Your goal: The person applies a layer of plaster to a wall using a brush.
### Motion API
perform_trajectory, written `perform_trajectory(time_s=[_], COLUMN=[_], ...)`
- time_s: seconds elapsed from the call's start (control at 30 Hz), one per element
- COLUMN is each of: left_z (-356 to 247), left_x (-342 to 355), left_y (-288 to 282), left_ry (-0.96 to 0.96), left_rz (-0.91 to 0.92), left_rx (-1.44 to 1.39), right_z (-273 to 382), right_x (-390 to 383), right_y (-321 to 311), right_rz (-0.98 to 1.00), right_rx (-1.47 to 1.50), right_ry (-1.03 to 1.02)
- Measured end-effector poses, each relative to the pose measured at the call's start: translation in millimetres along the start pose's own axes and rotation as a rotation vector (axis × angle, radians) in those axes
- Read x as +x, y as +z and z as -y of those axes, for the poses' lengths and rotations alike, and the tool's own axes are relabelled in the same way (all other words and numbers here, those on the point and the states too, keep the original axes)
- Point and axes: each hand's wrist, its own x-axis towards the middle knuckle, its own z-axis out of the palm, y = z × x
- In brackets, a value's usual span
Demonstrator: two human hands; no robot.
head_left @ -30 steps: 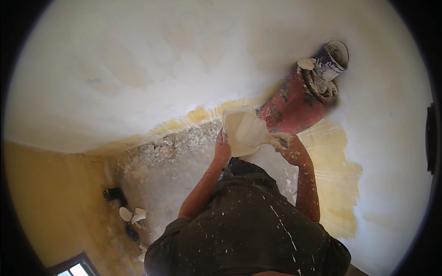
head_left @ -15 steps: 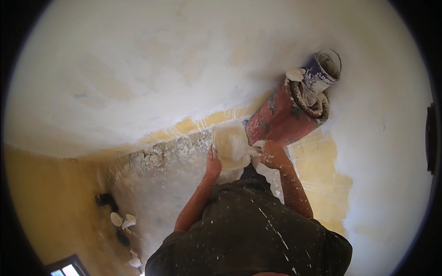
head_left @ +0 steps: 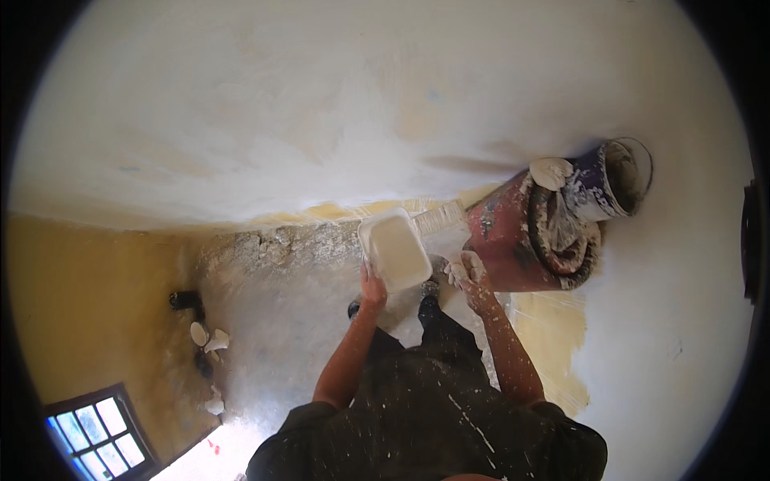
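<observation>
Pale tray (head_left: pixel 395 248): held off the floor, above its edge by the white wall (head_left: pixel 321 120). A pale layer covers its inside; depth cannot be told. My left hand (head_left: pixel 371 287) grips the tray at its near left corner; the fingers beneath are hidden. My right hand (head_left: pixel 472 275), whitened with paste, has its fingers closed round the handle of a broad scraper (head_left: pixel 439 223). The blade lies just beside the tray's right edge; contact not certain.

Judgement: step in hand is working the paste between tray and scraper. The next move calls for a level tray and a firm wrist.

Surroundings: a red drum (head_left: pixel 505 252) stands by the wall, close to my right hand, restricting its swing to that side. On the drum's top: a purple bucket (head_left: pixel 595 186), a plastic bag (head_left: pixel 565 228) and, at the rim, a pale lump (head_left: pixel 552 172). My shoe (head_left: pixel 431 289) is on the floor (head_left: pixel 273 321) below. Whitish scraps (head_left: pixel 215 341) lie along the floor's left edge, well apart.
</observation>
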Motion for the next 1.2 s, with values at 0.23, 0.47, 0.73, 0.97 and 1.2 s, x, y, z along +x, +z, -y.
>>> perform_trajectory(time_s=[0.23, 0.47, 0.73, 0.97, 1.2], left_z=[31.4, 59.3, 95.7, 104.9, 132.8], left_x=[-36.1, -72.5, -108.0, -102.3, -95.1], left_y=[11.2, 16.2, 24.1, -10.0, -25.9], left_ry=[0.222, 0.103, -0.115, -0.006, 0.029], left_rz=[-0.272, -0.191, -0.088, -0.148, -0.070], left_rx=[0.105, -0.105, -0.184, -0.346, -0.151], right_z=[-46.9, -140.0, -266.0, -96.2, 102.5], right_x=[120.4, 203.2, 198.9, 205.3, 90.9], right_y=[-0.7, -5.0, -42.6, 0.0, 74.3], right_rz=[-0.027, -0.087, -0.136, -0.145, -0.107], right_rx=[-0.079, 0.012, 0.461, 0.121, 0.259], right_ry=[0.027, 0.046, 0.454, 0.100, -0.072])
